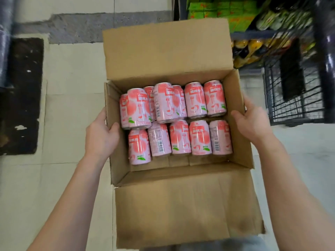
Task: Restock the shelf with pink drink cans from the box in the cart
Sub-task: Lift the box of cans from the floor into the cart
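Box carry: both grips on the box, cans not yet picked.
Left grip (101, 134) clamps box (168, 51) wall at 9 o'clock, thumb inside; right grip (253, 122) curls over wall at 3. Pink cans (197, 100) lie on their sides inside, approx. 2 rows. Cart (293, 98) at 2, shelf (253, 26) at 1. Next, prob.: set box down nr shelf, free one grip, take a can.

Most fingers of the left grip (101, 136) and of the right grip (253, 122) are hidden behind the walls of the box (168, 51). Some back-row cans (149, 92) are half covered by others lying on top. The cart (297, 113) and the shelf goods (235, 17) are blurred and cut off by the edge.
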The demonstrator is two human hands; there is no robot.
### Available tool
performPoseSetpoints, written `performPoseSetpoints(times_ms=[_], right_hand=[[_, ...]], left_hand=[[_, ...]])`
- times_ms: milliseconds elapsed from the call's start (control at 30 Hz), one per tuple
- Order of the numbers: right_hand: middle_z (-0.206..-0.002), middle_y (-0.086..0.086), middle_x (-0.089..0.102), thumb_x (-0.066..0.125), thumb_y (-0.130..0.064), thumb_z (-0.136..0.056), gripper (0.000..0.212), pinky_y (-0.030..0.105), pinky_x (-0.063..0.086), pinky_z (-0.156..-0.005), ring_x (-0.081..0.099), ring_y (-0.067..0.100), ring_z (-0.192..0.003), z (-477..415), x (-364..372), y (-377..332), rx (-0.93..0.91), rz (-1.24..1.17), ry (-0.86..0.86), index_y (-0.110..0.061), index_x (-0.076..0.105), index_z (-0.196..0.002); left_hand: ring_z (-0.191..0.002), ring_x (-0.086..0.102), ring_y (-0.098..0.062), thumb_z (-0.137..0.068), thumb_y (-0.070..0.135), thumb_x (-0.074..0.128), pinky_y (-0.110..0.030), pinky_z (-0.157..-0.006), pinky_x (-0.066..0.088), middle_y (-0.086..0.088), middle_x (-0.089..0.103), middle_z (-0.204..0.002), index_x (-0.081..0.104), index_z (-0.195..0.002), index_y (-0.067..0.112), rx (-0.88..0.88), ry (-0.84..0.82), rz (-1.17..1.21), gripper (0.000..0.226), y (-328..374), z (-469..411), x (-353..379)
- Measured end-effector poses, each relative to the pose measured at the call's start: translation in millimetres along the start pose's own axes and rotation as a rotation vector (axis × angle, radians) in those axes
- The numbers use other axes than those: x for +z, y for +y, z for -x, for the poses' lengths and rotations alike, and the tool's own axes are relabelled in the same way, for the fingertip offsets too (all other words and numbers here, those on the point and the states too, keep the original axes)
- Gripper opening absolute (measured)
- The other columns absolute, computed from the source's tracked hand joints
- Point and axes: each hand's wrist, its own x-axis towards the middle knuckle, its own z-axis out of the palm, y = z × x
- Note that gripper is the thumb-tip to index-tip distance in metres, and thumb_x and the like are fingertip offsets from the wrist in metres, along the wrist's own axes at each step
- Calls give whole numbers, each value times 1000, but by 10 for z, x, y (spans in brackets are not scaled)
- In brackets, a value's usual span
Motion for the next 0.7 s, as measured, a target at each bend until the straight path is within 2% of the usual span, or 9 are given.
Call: performPoseSetpoints(times_ms=[100, 167, 233, 333, 433, 467, 533, 600, 700], right_hand=[[-117, 14, 73, 60, -10, -96, 64, 29, 47, -90, 66, 34, -108, 466, -130, 48, -7, -8, 34, -29, 42, -154], [-121, 9, 71, 60, -7, -95, 64, 19, 41, -86, 65, 28, -110, 743, -191, 110, -4, -50, 42, -29, 45, -153], [-122, 7, 71, 60, -7, -95, 63, 16, 38, -84, 65, 26, -111, 988, -258, 203, 0, -64, 36, -30, 46, -151], [-117, 6, 73, 60, -10, -93, 60, 25, 44, -84, 66, 31, -107, 1291, -356, 394, -8, -34, 38, -35, 50, -146], [-113, 4, 73, 60, -12, -92, 55, 38, 53, -91, 67, 29, -104, 1569, -447, 625, -1, -57, 39, -35, 52, -141], [-112, 4, 73, 61, -13, -92, 54, 42, 55, -91, 68, 29, -102, 1662, -490, 708, -2, -56, 41, -34, 52, -141], [-110, 4, 74, 61, -13, -92, 54, 44, 57, -88, 68, 29, -98, 1846, -594, 882, -24, -56, 41, -35, 52, -140], [-105, 3, 74, 61, -13, -92, 54, 42, 57, -84, 68, 29, -92, 2020, -701, 1075, -50, -53, 44, -35, 52, -140], [-94, 4, 74, 61, -13, -92, 55, 42, 57, -80, 69, 29, -85, 2284, -901, 1354, -75, -48, 37, -37, 51, -140]], left_hand=[[-62, 61, -18, -94, 12, 63, -35, -67, 48, -6, 64, -61, 62, -130, 23, 22, -16, -2, 38, -3, 356, -176], [-64, 60, -14, -95, 12, 63, -34, -66, 44, -5, 66, -64, 62, -129, 23, 29, -26, -13, 36, 5, 598, -271], [-62, 58, -12, -95, 11, 64, -32, -61, 38, -5, 63, -61, 63, -126, 20, 32, -34, -32, 33, 37, 838, -352], [-59, 54, -6, -94, 9, 65, -29, -59, 34, 1, 61, -61, 64, -127, 17, 36, -29, -51, 34, 104, 1231, -421], [-60, 54, 0, -95, 9, 65, -8, -54, 34, 10, 62, -68, 63, -134, 19, 29, -17, -37, 40, 151, 1674, -418], [-61, 55, 0, -95, 9, 65, -7, -55, 34, 11, 62, -70, 63, -134, 19, 23, -13, -33, 40, 168, 1819, -413], [-65, 57, -1, -96, 11, 65, -17, -62, 38, 6, 66, -75, 62, -134, 19, 18, -6, -40, 39, 202, 2098, -398], [-68, 63, -13, -96, 13, 65, -26, -62, 41, -1, 70, -76, 63, -130, 21, 2, 4, -49, 35, 262, 2402, -384], [-61, 61, -15, -95, 12, 66, -20, -56, 39, -4, 66, -63, 65, -122, 23, -14, 38, -62, 30, 407, 2881, -361]])
